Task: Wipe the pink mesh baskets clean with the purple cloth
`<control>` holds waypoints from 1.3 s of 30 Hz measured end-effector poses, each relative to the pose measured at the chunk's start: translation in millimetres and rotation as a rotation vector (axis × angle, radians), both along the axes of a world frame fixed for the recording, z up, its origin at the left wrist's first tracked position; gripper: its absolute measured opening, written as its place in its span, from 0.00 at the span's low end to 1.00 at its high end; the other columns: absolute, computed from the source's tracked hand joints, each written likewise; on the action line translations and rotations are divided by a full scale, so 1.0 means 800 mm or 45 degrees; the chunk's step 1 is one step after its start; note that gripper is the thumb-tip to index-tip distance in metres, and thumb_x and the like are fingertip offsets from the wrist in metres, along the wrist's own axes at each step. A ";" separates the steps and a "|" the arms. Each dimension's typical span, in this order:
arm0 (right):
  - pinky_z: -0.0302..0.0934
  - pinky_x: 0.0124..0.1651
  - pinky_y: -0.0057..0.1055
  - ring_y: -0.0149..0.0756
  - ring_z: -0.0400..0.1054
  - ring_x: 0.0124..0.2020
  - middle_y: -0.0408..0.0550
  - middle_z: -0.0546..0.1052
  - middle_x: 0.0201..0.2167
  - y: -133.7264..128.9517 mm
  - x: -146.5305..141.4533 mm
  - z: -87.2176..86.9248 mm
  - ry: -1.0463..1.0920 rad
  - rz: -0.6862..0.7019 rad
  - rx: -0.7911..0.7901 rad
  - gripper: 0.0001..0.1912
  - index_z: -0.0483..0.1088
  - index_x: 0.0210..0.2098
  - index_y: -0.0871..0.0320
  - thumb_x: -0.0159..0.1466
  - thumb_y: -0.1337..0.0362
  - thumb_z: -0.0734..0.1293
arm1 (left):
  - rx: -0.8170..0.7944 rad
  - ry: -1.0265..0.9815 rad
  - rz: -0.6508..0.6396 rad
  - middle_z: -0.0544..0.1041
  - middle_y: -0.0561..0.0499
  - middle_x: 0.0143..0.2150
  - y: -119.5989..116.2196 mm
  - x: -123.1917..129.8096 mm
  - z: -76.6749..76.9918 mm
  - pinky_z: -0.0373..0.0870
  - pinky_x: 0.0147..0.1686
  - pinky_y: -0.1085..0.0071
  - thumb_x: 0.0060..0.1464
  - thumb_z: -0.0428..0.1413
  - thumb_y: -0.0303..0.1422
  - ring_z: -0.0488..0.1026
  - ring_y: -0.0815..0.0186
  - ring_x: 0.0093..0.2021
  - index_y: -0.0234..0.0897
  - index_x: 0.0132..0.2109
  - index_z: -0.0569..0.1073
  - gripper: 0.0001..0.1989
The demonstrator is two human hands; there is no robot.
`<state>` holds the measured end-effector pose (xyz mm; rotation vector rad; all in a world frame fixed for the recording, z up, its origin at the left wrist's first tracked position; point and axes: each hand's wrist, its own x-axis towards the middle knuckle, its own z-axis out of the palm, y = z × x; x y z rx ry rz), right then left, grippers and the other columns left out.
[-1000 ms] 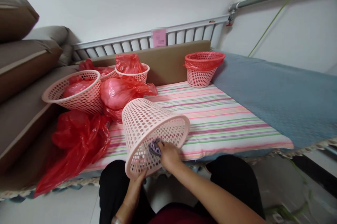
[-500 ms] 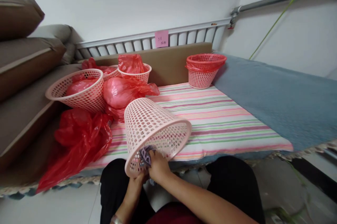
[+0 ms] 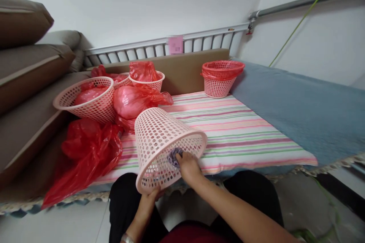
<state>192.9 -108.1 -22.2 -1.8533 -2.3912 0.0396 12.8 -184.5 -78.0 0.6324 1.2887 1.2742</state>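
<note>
A pale pink perforated plastic wastebasket (image 3: 159, 131) lies tilted on its side, its mouth facing me. At the lower rim, my left hand (image 3: 151, 197) grips the basket, with its thumb on the edge and the other fingers partly hidden beneath. My right hand (image 3: 188, 167) is closed around a bunched grey-purple cloth (image 3: 174, 157) just inside the basket's mouth. The cloth appears to be against the inner wall, though exact contact is hard to make out. Under the basket spreads a striped cloth (image 3: 242, 136).
Pink baskets with red bags, such as a tilted basket (image 3: 99, 106), stand at the left, near a bulging red bag (image 3: 128, 102). A loose red bag (image 3: 88, 151) droops over the edge. Another basket lined in red (image 3: 219, 85) stands back right. Cushions (image 3: 34, 64) are stacked left.
My right hand has moved the cloth rightward and slightly up inside the basket, away from my left hand. The left hand still grips the rim, and the basket is almost unmoved.
</note>
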 end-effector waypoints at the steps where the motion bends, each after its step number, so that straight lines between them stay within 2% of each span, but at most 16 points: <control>1: 0.53 0.39 0.36 0.45 0.65 0.40 0.54 0.72 0.37 0.004 0.007 0.002 -0.004 -0.033 0.010 0.14 0.69 0.44 0.55 0.62 0.71 0.56 | 0.018 0.075 -0.010 0.77 0.36 0.47 0.001 -0.002 0.004 0.71 0.45 0.50 0.35 0.67 0.42 0.75 0.44 0.45 0.33 0.61 0.61 0.46; 5: 0.52 0.39 0.37 0.46 0.65 0.40 0.56 0.72 0.37 0.009 0.016 0.001 0.000 -0.076 0.015 0.15 0.69 0.43 0.56 0.62 0.71 0.56 | 0.116 0.298 0.073 0.79 0.39 0.43 0.010 -0.012 0.021 0.67 0.52 0.53 0.33 0.67 0.42 0.72 0.45 0.49 0.31 0.47 0.74 0.32; 7: 0.53 0.40 0.37 0.47 0.65 0.41 0.56 0.72 0.38 0.006 0.010 -0.002 0.003 -0.070 0.005 0.16 0.69 0.44 0.57 0.61 0.72 0.56 | 0.078 0.265 0.078 0.80 0.39 0.41 0.014 -0.014 0.028 0.71 0.47 0.53 0.33 0.67 0.42 0.74 0.45 0.46 0.30 0.43 0.75 0.29; 9: 0.54 0.41 0.37 0.47 0.65 0.41 0.57 0.72 0.38 -0.001 -0.002 -0.006 0.028 -0.067 -0.019 0.17 0.68 0.45 0.58 0.60 0.73 0.56 | 0.026 0.179 0.062 0.80 0.40 0.39 0.016 -0.012 0.030 0.74 0.40 0.53 0.34 0.67 0.41 0.77 0.46 0.40 0.29 0.46 0.74 0.31; 12: 0.55 0.42 0.36 0.46 0.66 0.42 0.56 0.72 0.40 -0.014 -0.030 -0.013 0.136 -0.053 -0.094 0.19 0.67 0.47 0.59 0.57 0.73 0.58 | 0.025 0.087 0.057 0.80 0.40 0.40 0.014 -0.008 0.026 0.76 0.36 0.56 0.35 0.66 0.40 0.78 0.49 0.37 0.29 0.52 0.70 0.36; 16: 0.57 0.45 0.32 0.42 0.67 0.44 0.53 0.72 0.44 -0.031 -0.072 -0.025 0.440 0.012 -0.232 0.25 0.64 0.50 0.59 0.52 0.71 0.62 | 0.015 0.121 0.003 0.81 0.42 0.35 0.009 -0.006 0.016 0.75 0.37 0.61 0.36 0.66 0.40 0.77 0.51 0.37 0.28 0.46 0.75 0.30; 19: 0.57 0.45 0.31 0.41 0.67 0.45 0.51 0.72 0.44 -0.041 -0.084 -0.029 0.550 0.090 -0.259 0.26 0.63 0.51 0.58 0.51 0.71 0.63 | -0.007 0.123 0.060 0.81 0.43 0.33 0.005 -0.002 0.004 0.75 0.38 0.63 0.34 0.66 0.39 0.77 0.51 0.39 0.30 0.46 0.75 0.29; 22: 0.58 0.44 0.34 0.45 0.66 0.44 0.53 0.72 0.44 -0.044 -0.075 -0.026 0.410 0.178 -0.197 0.24 0.65 0.50 0.58 0.53 0.69 0.63 | 0.022 -0.014 0.109 0.79 0.39 0.42 0.002 0.006 -0.010 0.75 0.41 0.62 0.31 0.68 0.39 0.75 0.48 0.45 0.30 0.51 0.71 0.36; 25: 0.57 0.43 0.37 0.46 0.66 0.42 0.54 0.72 0.42 -0.038 -0.050 -0.015 0.183 0.175 -0.132 0.18 0.67 0.48 0.56 0.58 0.70 0.60 | -0.041 -0.061 0.118 0.76 0.35 0.48 0.000 0.004 -0.016 0.75 0.41 0.56 0.32 0.68 0.40 0.75 0.45 0.46 0.31 0.58 0.64 0.45; 29: 0.56 0.41 0.39 0.47 0.66 0.41 0.56 0.73 0.39 -0.016 -0.006 0.007 0.009 0.049 -0.049 0.17 0.69 0.46 0.55 0.63 0.71 0.55 | -0.008 0.059 0.153 0.73 0.37 0.54 0.004 -0.014 -0.003 0.74 0.43 0.52 0.32 0.69 0.39 0.73 0.43 0.49 0.37 0.61 0.61 0.48; 32: 0.55 0.40 0.40 0.49 0.66 0.42 0.57 0.72 0.39 -0.002 0.016 0.019 -0.039 -0.064 -0.007 0.16 0.69 0.46 0.56 0.62 0.71 0.56 | -0.019 0.071 0.117 0.74 0.37 0.52 0.010 -0.017 0.013 0.75 0.42 0.51 0.32 0.69 0.39 0.74 0.43 0.47 0.34 0.60 0.62 0.46; 35: 0.56 0.40 0.39 0.49 0.66 0.42 0.58 0.73 0.39 0.000 0.010 0.019 -0.026 -0.127 -0.052 0.17 0.68 0.47 0.57 0.61 0.71 0.57 | -0.031 -0.010 0.083 0.74 0.35 0.51 0.013 -0.007 0.022 0.76 0.40 0.52 0.36 0.68 0.39 0.76 0.45 0.44 0.33 0.62 0.59 0.46; 39: 0.56 0.41 0.36 0.46 0.67 0.41 0.58 0.73 0.40 -0.013 -0.035 0.003 0.137 -0.086 -0.149 0.18 0.67 0.47 0.59 0.57 0.71 0.60 | -0.020 -0.045 0.053 0.75 0.35 0.50 0.012 0.003 0.022 0.75 0.40 0.54 0.38 0.66 0.40 0.76 0.47 0.43 0.34 0.63 0.58 0.46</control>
